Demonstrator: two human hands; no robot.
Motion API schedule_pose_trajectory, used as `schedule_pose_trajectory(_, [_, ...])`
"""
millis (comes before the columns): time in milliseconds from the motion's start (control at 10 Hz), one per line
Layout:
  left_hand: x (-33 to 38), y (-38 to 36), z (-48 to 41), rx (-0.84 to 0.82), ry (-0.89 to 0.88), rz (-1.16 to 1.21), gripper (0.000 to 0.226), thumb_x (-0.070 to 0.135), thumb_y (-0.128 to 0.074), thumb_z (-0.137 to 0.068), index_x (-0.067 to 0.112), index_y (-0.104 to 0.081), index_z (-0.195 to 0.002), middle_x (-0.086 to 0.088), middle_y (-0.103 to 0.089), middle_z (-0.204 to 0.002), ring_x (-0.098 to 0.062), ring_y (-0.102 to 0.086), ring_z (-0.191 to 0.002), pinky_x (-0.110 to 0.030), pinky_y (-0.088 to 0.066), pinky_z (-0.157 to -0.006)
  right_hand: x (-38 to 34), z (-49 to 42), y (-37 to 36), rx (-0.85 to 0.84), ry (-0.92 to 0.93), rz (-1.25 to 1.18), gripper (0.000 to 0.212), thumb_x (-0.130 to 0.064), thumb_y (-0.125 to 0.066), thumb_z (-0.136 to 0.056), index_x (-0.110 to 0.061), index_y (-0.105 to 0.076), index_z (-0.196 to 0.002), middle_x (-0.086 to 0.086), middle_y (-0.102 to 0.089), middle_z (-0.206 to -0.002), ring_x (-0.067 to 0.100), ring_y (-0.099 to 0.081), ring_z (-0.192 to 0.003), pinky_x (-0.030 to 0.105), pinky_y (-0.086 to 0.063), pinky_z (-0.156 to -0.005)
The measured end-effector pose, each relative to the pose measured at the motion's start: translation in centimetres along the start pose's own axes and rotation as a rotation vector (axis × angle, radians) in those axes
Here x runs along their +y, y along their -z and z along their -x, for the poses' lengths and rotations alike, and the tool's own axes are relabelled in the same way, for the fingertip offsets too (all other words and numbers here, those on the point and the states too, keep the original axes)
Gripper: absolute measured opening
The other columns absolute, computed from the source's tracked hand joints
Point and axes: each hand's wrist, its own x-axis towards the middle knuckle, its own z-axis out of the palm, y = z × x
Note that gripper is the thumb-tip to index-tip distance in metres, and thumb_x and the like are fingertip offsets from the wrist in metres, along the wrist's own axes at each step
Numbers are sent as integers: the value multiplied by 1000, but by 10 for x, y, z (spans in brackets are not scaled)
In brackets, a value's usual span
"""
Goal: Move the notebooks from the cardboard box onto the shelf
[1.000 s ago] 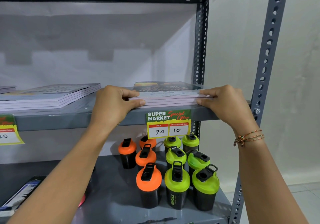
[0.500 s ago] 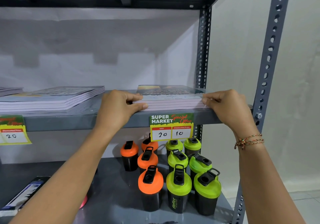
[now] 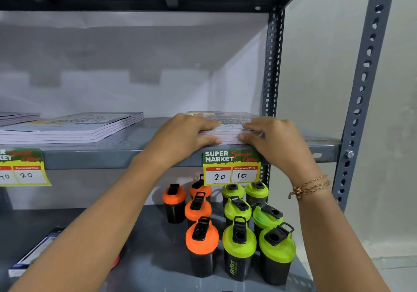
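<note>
Both hands clasp one small stack of notebooks at its front edge: the left hand and the right hand each lay fingers on the top cover and a thumb against the page edges, partly closed on the stack, which rests flat on the shelf directly above the price tag. To the left of the grip lies a second notebook stack, well apart; below it stand shaker bottles, and the cardboard box is out of view. Uneven pressure from either hand could skew the stack or fan its covers, and a backward pull could drag it over the shelf lip onto the bottles.
</note>
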Motion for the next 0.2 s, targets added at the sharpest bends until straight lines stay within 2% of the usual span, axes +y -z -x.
schedule_pose_trajectory(100, [-5, -1, -4, -36, 26, 24, 43, 42, -63, -84, 28, -61, -125, 6, -60, -133, -15, -50, -128, -29, -40, -104, -2, 0, 0, 18, -2, -16, 32, -41, -64, -82, -13, -71, -97, 12, -75, -101, 32, -66, -97, 45, -55, -85])
schedule_pose_trajectory(200, [-4, -1, -4, -33, 22, 7, 47, 47, -59, -85, 31, -56, -129, 5, -56, -137, -17, -45, -133, -31, -38, -106, -5, 7, -2, 105, 90, -12, 31, -38, -64, -83, -15, -70, -103, 7, -75, -104, 29, -67, -99, 40, -55, -88])
